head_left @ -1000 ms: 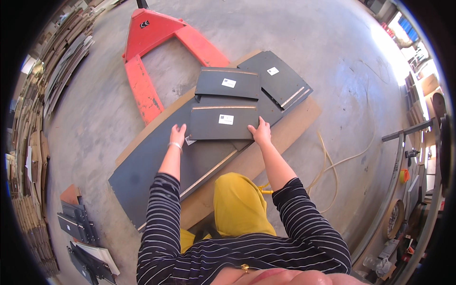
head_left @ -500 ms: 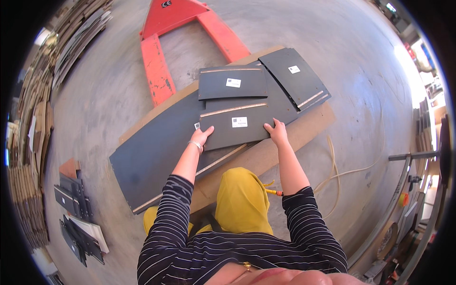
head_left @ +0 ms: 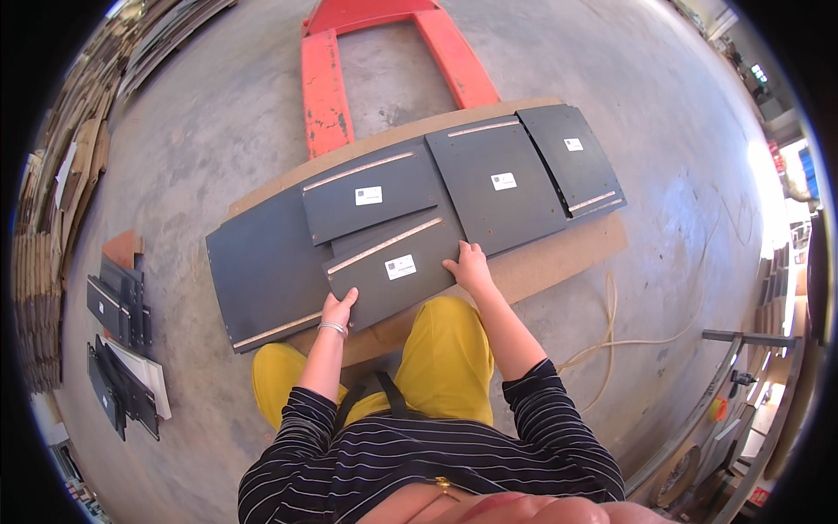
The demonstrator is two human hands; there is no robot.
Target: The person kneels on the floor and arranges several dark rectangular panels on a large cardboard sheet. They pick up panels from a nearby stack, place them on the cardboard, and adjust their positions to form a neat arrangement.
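A dark grey panel (head_left: 410,293) with a white label and a pale strip along its far edge is held by both hands. My left hand (head_left: 337,311) closes on its near left corner, thumb on top. At the right edge my right hand (head_left: 470,265) grips it, thumb also on top; the fingers underneath are hidden. Just beyond lies a similar labelled panel (head_left: 332,220), partly over other dark boards. To the right are a larger labelled panel (head_left: 497,214) and a narrower one (head_left: 580,173). A long dark board (head_left: 262,271) shows under them at the left.
Brown cardboard (head_left: 559,262) lies beneath the boards. Beyond stands a red pallet jack (head_left: 326,87) with two forks. Small dark panels (head_left: 115,306) are stacked on the floor at left, near piled cardboard (head_left: 39,297). A pale hose (head_left: 611,301) and a metal frame (head_left: 738,338) are at right.
The held panel has shifted left and toward me, together with the labelled panel beyond it. The larger panel to the right is now uncovered. My view has shifted too.
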